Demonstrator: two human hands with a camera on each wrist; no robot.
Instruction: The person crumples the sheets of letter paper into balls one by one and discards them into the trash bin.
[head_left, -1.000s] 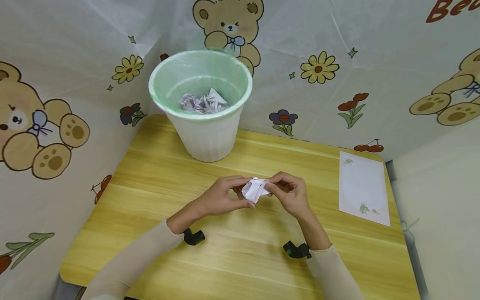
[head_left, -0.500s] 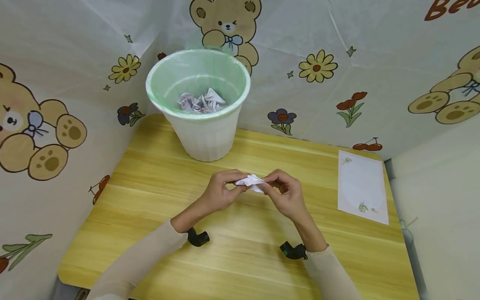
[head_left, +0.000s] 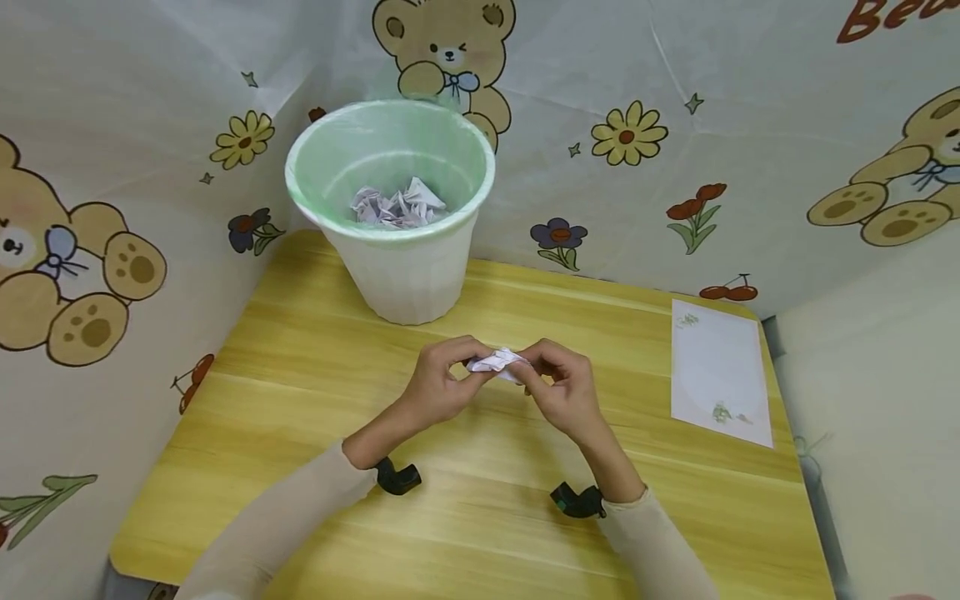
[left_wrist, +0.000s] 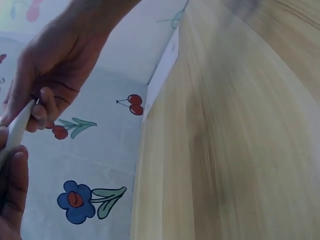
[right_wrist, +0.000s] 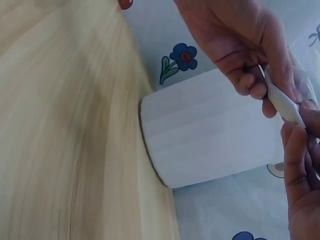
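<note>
A small folded piece of white paper [head_left: 497, 361] is held between both hands above the middle of the table. My left hand [head_left: 442, 382] pinches its left end between thumb and fingers. At the other end, my right hand [head_left: 561, 385] grips it with thumb and curled fingers. From the right wrist view, the folded paper [right_wrist: 284, 102] looks like a narrow pale wad, partly covered by fingertips. Only part of the paper [left_wrist: 20, 125] shows in the left wrist view, at the left edge.
A white bin [head_left: 416, 275] with a green liner stands at the back left, crumpled paper [head_left: 401, 206] inside it. A flat printed sheet [head_left: 720, 371] lies at the table's right. Cloth walls with bears and flowers border the wooden table [head_left: 480, 517].
The folded paper has been turned from showing its broad face to a flatter, narrower side. Both hands have drawn slightly closer together, still holding it.
</note>
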